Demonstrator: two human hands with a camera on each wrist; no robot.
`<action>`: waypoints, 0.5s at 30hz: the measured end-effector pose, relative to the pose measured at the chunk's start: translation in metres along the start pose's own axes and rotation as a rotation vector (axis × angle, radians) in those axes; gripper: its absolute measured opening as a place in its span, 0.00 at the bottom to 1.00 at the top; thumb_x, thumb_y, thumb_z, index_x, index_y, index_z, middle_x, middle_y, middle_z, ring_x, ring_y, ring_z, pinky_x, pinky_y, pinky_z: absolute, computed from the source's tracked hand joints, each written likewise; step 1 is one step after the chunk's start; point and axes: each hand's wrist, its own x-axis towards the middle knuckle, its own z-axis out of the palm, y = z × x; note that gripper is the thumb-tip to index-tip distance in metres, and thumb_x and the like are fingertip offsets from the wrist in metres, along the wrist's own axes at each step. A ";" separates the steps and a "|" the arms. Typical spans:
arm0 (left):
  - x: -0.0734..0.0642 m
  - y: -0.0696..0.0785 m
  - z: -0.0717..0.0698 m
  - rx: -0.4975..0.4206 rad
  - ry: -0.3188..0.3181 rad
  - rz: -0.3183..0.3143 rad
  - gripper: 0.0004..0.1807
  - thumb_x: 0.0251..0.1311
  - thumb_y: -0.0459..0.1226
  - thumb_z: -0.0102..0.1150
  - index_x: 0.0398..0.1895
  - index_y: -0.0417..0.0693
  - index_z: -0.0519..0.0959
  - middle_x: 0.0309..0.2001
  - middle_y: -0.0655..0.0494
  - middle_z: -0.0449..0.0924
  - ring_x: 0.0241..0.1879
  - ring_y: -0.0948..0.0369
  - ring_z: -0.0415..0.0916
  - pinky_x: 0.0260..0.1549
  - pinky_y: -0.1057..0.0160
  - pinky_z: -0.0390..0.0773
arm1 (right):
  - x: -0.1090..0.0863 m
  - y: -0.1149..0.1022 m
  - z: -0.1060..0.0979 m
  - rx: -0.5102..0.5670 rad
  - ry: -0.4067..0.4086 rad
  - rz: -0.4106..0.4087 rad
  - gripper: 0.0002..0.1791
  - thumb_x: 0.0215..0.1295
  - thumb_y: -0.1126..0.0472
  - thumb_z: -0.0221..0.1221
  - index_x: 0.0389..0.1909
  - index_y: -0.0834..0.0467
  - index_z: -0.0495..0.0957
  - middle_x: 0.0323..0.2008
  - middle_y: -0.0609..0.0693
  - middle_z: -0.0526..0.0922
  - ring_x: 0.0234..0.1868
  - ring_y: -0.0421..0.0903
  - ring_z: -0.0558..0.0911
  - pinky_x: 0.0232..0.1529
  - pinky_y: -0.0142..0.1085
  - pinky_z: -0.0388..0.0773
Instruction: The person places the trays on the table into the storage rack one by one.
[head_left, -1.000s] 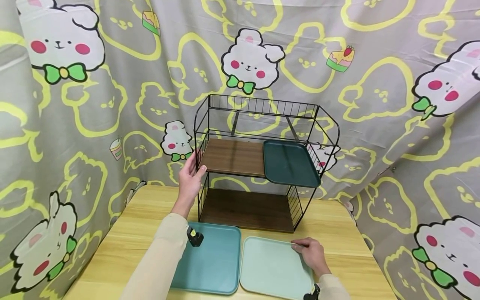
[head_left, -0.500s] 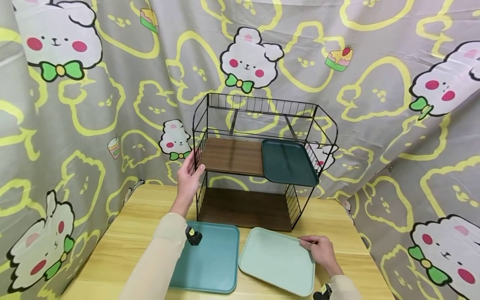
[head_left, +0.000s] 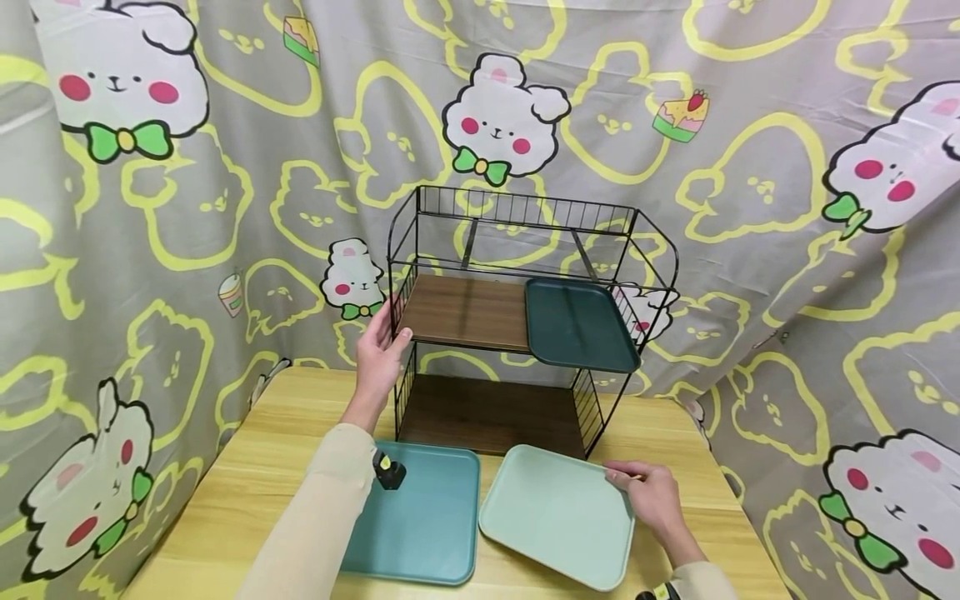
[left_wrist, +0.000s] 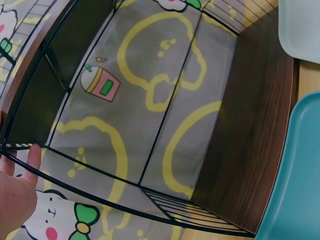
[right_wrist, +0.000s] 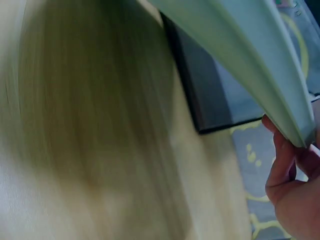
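Note:
My left hand [head_left: 378, 367] holds the left front upright of a two-tier black wire rack [head_left: 468, 312] with brown wooden shelves. In the left wrist view, that hand's thumb and fingers [left_wrist: 34, 162] lie around the wire frame. At the lower right my right hand [head_left: 654, 500] pinches the far right corner of a mint green tray [head_left: 558, 517]. The right wrist view shows this tray [right_wrist: 250, 60] tilted, its edge off the table, between thumb and fingers. A dark green tray [head_left: 581, 325] lies on the right of the upper shelf, its front edge overhanging.
A teal tray [head_left: 427, 525] lies on the wooden table [head_left: 225, 500] left of the mint one, partly under my left forearm. The rack's lower shelf [head_left: 491, 412] is bare. A patterned grey curtain [head_left: 300, 158] encloses the table at the back and sides.
My right hand has moved right and slightly away from me, turning the mint green tray clockwise and raising its corner. The left hand keeps its place on the rack.

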 end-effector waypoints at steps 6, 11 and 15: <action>-0.001 0.000 0.000 -0.009 0.001 0.002 0.34 0.77 0.31 0.57 0.83 0.60 0.64 0.82 0.57 0.65 0.82 0.59 0.60 0.84 0.58 0.58 | -0.014 -0.020 -0.008 0.062 0.026 0.048 0.13 0.68 0.57 0.71 0.49 0.58 0.92 0.43 0.55 0.93 0.35 0.39 0.82 0.33 0.30 0.79; 0.000 -0.001 0.001 -0.009 0.001 0.001 0.35 0.77 0.32 0.57 0.83 0.60 0.64 0.82 0.57 0.65 0.82 0.59 0.60 0.84 0.58 0.58 | -0.026 -0.038 -0.012 0.128 0.084 0.087 0.14 0.69 0.58 0.70 0.51 0.59 0.91 0.40 0.54 0.93 0.31 0.39 0.83 0.30 0.31 0.83; -0.001 0.000 0.002 -0.013 0.001 -0.003 0.35 0.77 0.32 0.57 0.83 0.60 0.64 0.82 0.58 0.65 0.82 0.59 0.60 0.84 0.57 0.59 | -0.034 -0.053 -0.012 0.188 0.151 0.098 0.14 0.69 0.59 0.69 0.51 0.60 0.91 0.40 0.55 0.93 0.28 0.38 0.84 0.28 0.32 0.85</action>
